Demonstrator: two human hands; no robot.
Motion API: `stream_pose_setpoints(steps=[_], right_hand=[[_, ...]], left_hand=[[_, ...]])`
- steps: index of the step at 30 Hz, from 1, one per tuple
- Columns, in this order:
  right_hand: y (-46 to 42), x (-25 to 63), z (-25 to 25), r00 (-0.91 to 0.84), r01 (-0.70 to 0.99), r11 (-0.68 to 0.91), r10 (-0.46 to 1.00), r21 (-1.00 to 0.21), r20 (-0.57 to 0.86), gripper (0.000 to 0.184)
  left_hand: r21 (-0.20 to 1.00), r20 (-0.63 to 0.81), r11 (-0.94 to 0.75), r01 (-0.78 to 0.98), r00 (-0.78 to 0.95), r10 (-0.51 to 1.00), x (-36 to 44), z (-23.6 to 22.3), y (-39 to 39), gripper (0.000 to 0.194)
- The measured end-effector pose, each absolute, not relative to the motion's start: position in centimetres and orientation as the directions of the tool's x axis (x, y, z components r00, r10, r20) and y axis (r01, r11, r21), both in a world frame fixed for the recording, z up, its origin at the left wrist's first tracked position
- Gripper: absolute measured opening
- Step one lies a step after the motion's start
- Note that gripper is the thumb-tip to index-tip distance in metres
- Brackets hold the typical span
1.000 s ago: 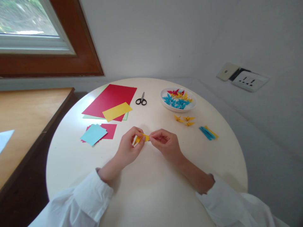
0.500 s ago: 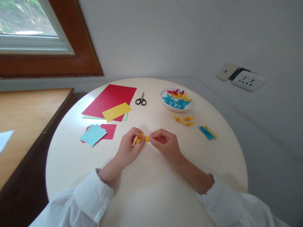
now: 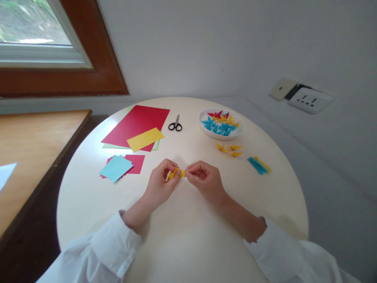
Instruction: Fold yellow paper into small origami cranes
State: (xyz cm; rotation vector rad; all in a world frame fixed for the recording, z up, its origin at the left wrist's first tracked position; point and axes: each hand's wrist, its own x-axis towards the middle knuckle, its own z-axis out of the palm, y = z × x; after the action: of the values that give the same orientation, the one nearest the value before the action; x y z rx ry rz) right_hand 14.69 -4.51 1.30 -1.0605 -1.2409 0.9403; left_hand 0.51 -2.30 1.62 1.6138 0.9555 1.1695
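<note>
A small folded yellow paper is pinched between both hands above the middle of the round table. My left hand grips its left part with thumb and fingers. At its right tip, my right hand pinches with thumb and forefinger. Fingers hide much of the fold, so its full shape does not show. Beyond my right hand lie 3 yellow paper cranes. A white dish behind them holds several red, yellow and blue paper cranes.
Black-handled scissors lie at the back. To the left are large red sheets, a yellow strip and small blue squares over red ones. Folded blue and yellow strips lie at the right. A wall backs the table.
</note>
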Motion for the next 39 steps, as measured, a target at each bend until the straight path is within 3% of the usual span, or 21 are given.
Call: stream_pose_setpoints(steps=[11, 26, 32, 39], right_hand=[[-4.44, 14.72, 1.26, 0.121, -0.054, 0.143, 0.983, -0.988, 0.136, 0.019], [-4.04, 15.00, 1.03, 0.015, -0.169, 0.103, 0.995, -0.980, 0.102, 0.023], [-3.96, 14.74, 0.66, 0.016, -0.155, 0.067, 0.998, -0.986, 0.065, 0.024], [-3.70, 15.26, 0.46, 0.055, -0.056, 0.128, 0.991, -0.990, 0.125, 0.018]], left_hand=[[0.958, 0.250, -0.274, 0.086, 0.223, 0.942, 0.47, 1.84, -2.33, 0.012], [0.959, 0.260, -0.277, 0.057, 0.207, 0.943, 0.38, 1.64, -2.18, 0.013], [0.942, 0.306, -0.330, 0.061, 0.250, 0.919, 0.58, 1.55, -2.31, 0.012], [0.920, 0.294, -0.360, 0.155, 0.336, 0.895, 0.25, 1.33, -2.01, 0.012]])
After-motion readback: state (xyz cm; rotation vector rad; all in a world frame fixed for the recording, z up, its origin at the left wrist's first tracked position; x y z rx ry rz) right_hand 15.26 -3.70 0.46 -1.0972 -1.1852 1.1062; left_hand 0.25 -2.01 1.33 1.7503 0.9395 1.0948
